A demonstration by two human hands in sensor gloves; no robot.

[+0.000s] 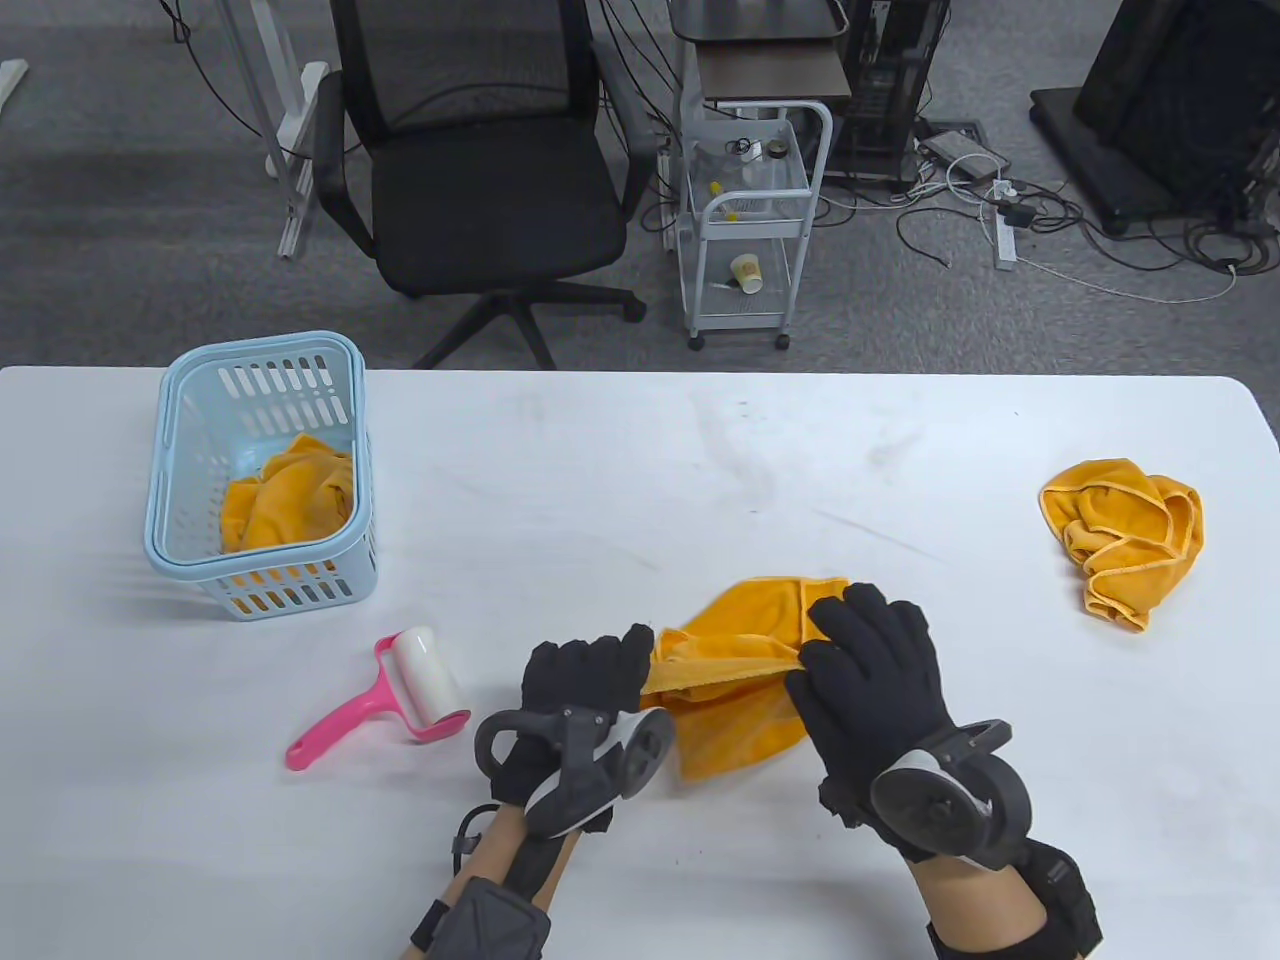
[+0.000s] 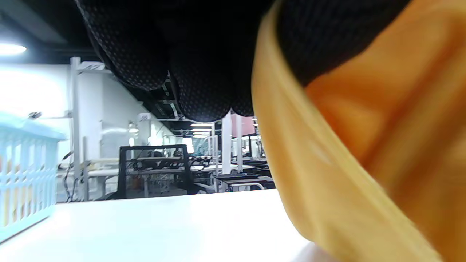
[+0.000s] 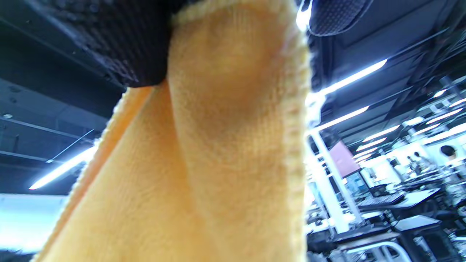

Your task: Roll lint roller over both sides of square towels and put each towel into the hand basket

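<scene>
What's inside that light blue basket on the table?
The basket holds a crumpled orange towel against its right side. The basket's near wall and the towel itself hide most of the floor, so anything beneath cannot be seen.

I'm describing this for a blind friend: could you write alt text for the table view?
Two black-gloved hands, left hand and right hand, hold an orange towel on a white table. A pink lint roller lies to the left, near a blue basket holding another towel.

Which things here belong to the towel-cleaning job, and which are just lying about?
Job: lint roller; basket with a towel inside; towel gripped by left hand and right hand; crumpled towel.

Lying about: office chair; white cart; paper cup; floor cables.
</scene>
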